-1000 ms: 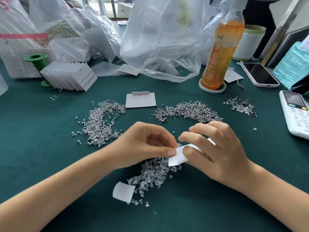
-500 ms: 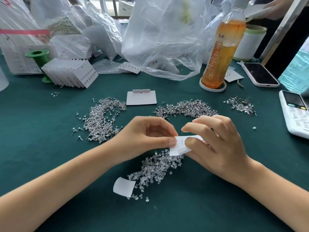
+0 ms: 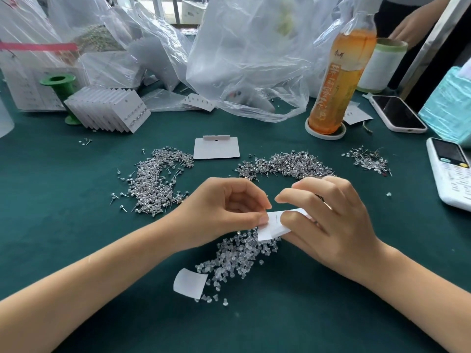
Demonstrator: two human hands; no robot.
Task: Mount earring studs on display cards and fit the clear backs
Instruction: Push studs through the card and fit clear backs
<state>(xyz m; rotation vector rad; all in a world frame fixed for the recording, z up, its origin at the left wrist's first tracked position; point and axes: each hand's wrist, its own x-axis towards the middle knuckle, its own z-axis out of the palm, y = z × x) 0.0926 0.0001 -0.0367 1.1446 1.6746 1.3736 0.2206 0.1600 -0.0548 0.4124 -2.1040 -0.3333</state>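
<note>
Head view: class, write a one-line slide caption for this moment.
Both hands, left and right, pinch a white display card above clear backs, stud piles behind.

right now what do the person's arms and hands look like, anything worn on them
Both forearms are bare as far as the frame shows, with no sleeves in view. The left hand and right hand wear no gloves, and no rings, watch or bracelet show. The fingernails look short and unpainted.
</note>
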